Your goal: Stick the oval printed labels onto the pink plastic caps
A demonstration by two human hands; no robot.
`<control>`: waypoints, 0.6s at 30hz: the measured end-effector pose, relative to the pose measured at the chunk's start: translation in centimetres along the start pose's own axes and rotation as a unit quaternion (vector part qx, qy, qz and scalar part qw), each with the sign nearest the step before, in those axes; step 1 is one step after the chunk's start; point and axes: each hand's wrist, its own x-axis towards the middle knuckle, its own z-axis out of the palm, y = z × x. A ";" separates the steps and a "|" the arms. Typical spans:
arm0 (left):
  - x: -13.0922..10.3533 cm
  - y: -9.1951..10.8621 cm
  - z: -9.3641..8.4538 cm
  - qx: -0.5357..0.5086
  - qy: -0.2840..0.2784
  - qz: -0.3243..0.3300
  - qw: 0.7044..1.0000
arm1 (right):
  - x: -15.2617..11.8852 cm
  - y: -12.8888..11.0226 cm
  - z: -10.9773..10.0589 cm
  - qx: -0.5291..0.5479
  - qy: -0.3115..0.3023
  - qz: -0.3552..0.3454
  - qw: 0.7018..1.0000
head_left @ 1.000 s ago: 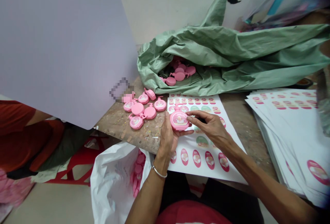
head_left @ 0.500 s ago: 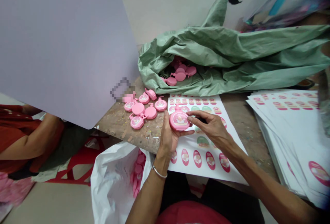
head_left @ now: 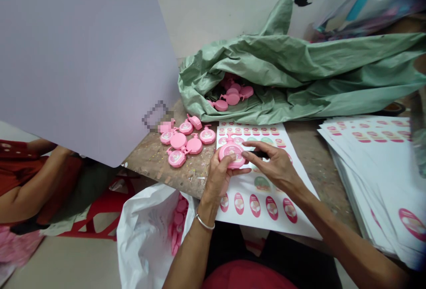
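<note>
Keep pink pump-shaped case (head_left: pixel 237 155) steady above sticker sheet (head_left: pixel 246 187), grasped in left hand (head_left: pixel 218 174) with thumb on label (head_left: pixel 232 148). Ideally, press from centre outward to avoid creases. Steady right rim with right hand (head_left: pixel 278 164), touching there; cannot tell whether pinching. Keep clear of pink pieces (head_left: pixel 178 140) on worktop (head_left: pixel 188 174).

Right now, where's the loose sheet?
In the head view, the loose sheet lies right of centre on the table, beneath the right hand, left of the paper stack.

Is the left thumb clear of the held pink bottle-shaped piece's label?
No, the left hand's thumb lies across the label on the front of the pink bottle-shaped piece.
</note>
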 end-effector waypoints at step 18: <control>4.2 5.3 -6.4 0.405 0.248 0.223 0.851 | 16.4 4.5 0.9 -0.256 0.030 -0.022 0.966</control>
